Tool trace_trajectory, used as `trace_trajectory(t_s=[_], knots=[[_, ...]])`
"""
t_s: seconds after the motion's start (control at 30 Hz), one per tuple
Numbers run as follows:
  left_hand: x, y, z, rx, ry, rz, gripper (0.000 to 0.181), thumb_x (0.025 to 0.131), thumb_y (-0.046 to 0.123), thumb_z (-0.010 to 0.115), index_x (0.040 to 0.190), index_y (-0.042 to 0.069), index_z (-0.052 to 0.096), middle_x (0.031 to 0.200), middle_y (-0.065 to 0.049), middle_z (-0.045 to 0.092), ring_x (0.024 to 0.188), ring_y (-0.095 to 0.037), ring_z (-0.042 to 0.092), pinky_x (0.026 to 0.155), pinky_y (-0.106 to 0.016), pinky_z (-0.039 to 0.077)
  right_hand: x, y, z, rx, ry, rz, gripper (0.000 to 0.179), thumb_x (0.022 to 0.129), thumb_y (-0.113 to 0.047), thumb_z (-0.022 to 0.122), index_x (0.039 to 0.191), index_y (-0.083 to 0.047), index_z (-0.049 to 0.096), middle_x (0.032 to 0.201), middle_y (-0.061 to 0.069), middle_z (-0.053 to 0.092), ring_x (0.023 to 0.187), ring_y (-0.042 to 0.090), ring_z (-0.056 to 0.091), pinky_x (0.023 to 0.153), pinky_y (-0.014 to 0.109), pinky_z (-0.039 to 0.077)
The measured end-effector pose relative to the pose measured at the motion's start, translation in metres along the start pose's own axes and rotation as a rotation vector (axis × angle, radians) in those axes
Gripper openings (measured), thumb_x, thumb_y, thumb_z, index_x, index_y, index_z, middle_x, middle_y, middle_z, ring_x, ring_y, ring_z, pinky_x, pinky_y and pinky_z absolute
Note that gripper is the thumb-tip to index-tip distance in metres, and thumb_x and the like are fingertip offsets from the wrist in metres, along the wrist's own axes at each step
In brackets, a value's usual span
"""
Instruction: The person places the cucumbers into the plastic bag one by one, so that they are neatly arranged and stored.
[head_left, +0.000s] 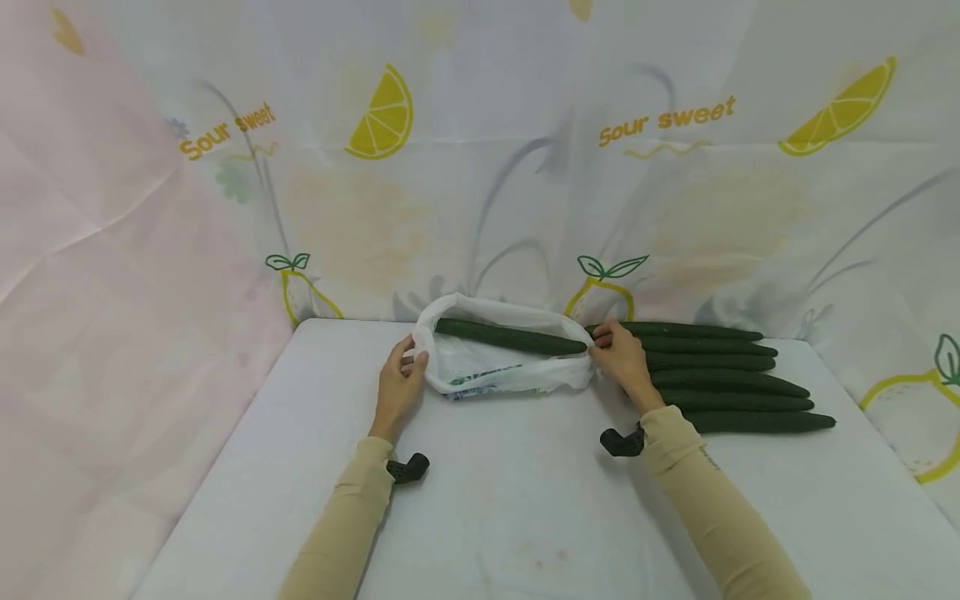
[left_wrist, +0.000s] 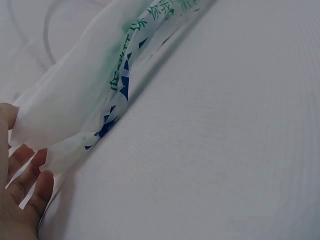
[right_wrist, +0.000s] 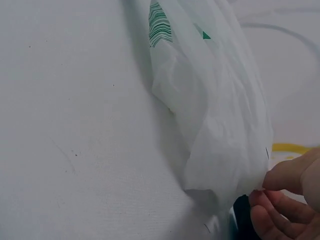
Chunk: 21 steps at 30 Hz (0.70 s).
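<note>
A white plastic bag (head_left: pixel 543 377) with green and blue print lies at the back middle of the table, its mouth spread wide. One long dark green cucumber (head_left: pixel 517 338) shows inside that mouth. At the bag's left end, my left hand (head_left: pixel 399 387) holds the rim between thumb and fingers. My right hand (head_left: pixel 624 365) pinches the right end of the rim between thumb and fingertip, clearly seen in the right wrist view. Beside those right fingers is a dark end (right_wrist: pixel 243 217), mostly hidden by the hand and bag.
Several more cucumbers (head_left: pixel 727 382) lie side by side at the back right, partly behind my right hand and forearm. A printed cloth (head_left: pixel 480 200) hangs directly behind the white table (head_left: pixel 510 500). Each wrist carries a small black camera mount (head_left: pixel 408 468).
</note>
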<state>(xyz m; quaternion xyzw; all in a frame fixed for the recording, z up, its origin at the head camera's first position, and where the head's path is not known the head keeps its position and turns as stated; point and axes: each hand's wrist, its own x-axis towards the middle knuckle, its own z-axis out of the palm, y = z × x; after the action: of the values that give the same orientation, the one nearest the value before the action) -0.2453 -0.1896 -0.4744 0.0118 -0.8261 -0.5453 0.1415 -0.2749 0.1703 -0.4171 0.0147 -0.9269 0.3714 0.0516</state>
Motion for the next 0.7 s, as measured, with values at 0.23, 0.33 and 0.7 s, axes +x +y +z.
trace_trajectory(t_s=[0.23,0.33,0.7], knots=[[0.0007,-0.0017,0.0006,0.003,0.0,-0.006,0.051,0.096,0.037,0.054,0.141,0.016,0.042,0.136,-0.009,0.049,0.111,-0.028,0.057,0.093,-0.043,0.048,-0.0017,-0.0011,-0.0003,0.078,0.109,-0.021,0.02,0.088,-0.008,0.057,0.105,0.0,0.061,0.098,0.02,0.066,0.084,0.032,0.063,0.069,0.039,0.05],[0.0007,-0.0013,0.0015,-0.001,0.006,-0.006,0.049,0.096,0.035,0.054,0.14,0.016,0.043,0.135,-0.009,0.05,0.11,-0.028,0.057,0.093,-0.043,0.048,-0.0037,-0.0046,-0.0041,0.135,0.155,-0.033,0.018,0.085,-0.008,0.056,0.1,0.0,0.061,0.092,0.018,0.066,0.079,0.028,0.061,0.063,0.031,0.047],[0.0,0.0009,0.0016,0.008,0.011,-0.003,0.05,0.096,0.036,0.053,0.141,0.015,0.042,0.136,-0.01,0.049,0.112,-0.029,0.057,0.094,-0.043,0.047,-0.0043,-0.0008,-0.0068,0.18,0.063,-0.014,0.025,0.092,-0.012,0.051,0.114,0.0,0.055,0.113,0.02,0.059,0.104,0.033,0.058,0.089,0.042,0.047]])
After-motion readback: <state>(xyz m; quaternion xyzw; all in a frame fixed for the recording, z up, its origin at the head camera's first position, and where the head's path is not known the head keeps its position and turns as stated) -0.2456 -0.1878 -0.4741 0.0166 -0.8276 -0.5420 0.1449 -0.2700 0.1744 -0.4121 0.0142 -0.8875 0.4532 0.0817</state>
